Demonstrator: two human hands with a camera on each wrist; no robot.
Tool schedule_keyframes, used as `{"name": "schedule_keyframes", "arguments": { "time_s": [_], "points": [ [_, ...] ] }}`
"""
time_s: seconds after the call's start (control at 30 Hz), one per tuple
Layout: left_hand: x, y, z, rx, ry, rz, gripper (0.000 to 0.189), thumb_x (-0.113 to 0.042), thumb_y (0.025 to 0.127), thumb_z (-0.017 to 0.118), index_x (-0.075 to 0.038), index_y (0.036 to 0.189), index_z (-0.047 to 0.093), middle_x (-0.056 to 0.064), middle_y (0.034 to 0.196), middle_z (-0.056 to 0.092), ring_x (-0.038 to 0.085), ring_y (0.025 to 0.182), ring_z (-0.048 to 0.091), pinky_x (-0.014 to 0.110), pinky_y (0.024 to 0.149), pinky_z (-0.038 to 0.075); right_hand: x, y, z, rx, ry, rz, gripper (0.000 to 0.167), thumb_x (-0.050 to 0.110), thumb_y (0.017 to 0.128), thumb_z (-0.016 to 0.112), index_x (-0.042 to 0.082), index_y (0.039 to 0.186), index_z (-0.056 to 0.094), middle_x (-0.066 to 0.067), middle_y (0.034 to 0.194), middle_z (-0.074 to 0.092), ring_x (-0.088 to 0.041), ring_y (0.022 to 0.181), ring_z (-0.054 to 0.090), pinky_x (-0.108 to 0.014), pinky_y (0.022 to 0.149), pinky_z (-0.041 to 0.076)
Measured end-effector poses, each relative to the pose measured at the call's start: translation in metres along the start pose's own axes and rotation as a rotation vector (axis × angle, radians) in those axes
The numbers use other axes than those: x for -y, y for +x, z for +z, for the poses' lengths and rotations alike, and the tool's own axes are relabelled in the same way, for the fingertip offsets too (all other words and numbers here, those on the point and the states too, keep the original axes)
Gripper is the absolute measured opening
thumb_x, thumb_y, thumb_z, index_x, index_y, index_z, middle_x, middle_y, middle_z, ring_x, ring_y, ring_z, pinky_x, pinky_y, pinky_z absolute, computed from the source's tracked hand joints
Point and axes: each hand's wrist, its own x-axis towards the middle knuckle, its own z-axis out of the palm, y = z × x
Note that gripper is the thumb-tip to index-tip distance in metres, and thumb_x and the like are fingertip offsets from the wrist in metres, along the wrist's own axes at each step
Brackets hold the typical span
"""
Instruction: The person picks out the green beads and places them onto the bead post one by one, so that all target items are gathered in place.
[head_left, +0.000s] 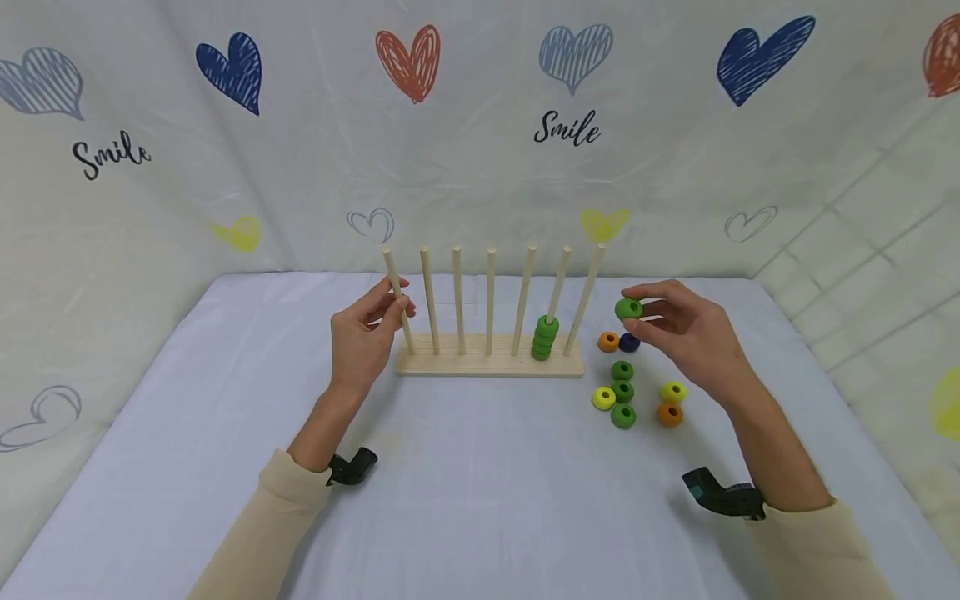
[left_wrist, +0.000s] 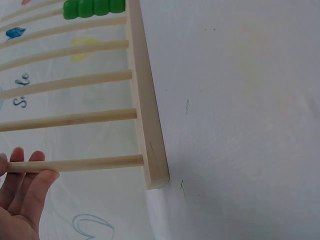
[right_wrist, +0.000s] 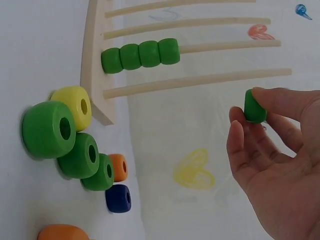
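Green bead (head_left: 627, 312) is hovering right of centre in the head view, clear of the pegs, as the right hand (head_left: 693, 335) is pinching it between thumb and fingers. Left of centre, the left hand (head_left: 362, 340) is gripping the leftmost peg (left_wrist: 95, 164) of the wooden rack (head_left: 487, 367). Four stacked green beads (head_left: 545, 339) are sitting on the sixth peg (head_left: 558, 287) from the left. Loose beads (head_left: 623, 422) in green, yellow, orange and dark blue are lying at middle right.
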Motion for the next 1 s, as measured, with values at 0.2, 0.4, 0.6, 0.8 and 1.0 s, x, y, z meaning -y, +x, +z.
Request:
{"name": "schedule_keyframes", "arguments": {
  "time_s": [0.2,0.4,0.6,0.8,1.0],
  "points": [
    [0.0,0.0,0.001,-0.002,-0.012,0.008,0.027,-0.012,0.099,0.072,-0.002,0.124,0.075,0.022,0.092,0.078,0.008,0.084,0.075,0.015,0.083,0.06,0.008,0.003,0.002,-0.023,0.036,-0.015,0.038,0.009,0.096,0.074,0.011,0.134,0.067,0.017,0.121,0.065,0.002,0.105,0.066,-0.008,0.087,0.054],
    [0.0,0.0,0.001,-0.007,-0.003,0.012,0.026,-0.013,0.099,0.072,-0.004,0.124,0.075,0.02,0.092,0.079,0.007,0.084,0.074,0.014,0.081,0.06,0.018,0.008,0.004,-0.04,0.088,-0.041,0.037,0.004,0.096,0.074,0.006,0.132,0.067,0.014,0.118,0.065,-0.001,0.104,0.068,-0.01,0.088,0.056],
    [0.0,-0.001,0.002,-0.005,-0.003,0.013,0.026,-0.012,0.099,0.072,-0.005,0.124,0.075,0.02,0.092,0.079,0.009,0.084,0.075,0.015,0.081,0.06,0.022,0.012,0.009,-0.044,0.093,-0.049,0.037,0.005,0.096,0.073,0.006,0.133,0.066,0.013,0.12,0.062,-0.002,0.107,0.066,-0.009,0.091,0.055],
    [0.0,-0.001,0.003,-0.004,-0.015,0.011,0.027,-0.011,0.099,0.072,-0.004,0.125,0.075,0.021,0.092,0.078,0.01,0.084,0.075,0.015,0.083,0.06,0.025,0.013,0.012,-0.06,0.11,-0.063,0.038,0.005,0.097,0.073,0.006,0.134,0.066,0.011,0.12,0.062,-0.003,0.107,0.066,-0.01,0.091,0.055],
    [-0.001,-0.002,0.002,-0.018,-0.016,0.012,0.028,-0.01,0.098,0.073,-0.003,0.125,0.074,0.023,0.091,0.078,0.012,0.084,0.076,0.016,0.081,0.061,0.028,0.016,0.016,-0.074,0.126,-0.092,0.039,0.005,0.097,0.072,0.004,0.136,0.065,0.01,0.124,0.063,-0.004,0.108,0.065,-0.01,0.092,0.055]
  ]
}}
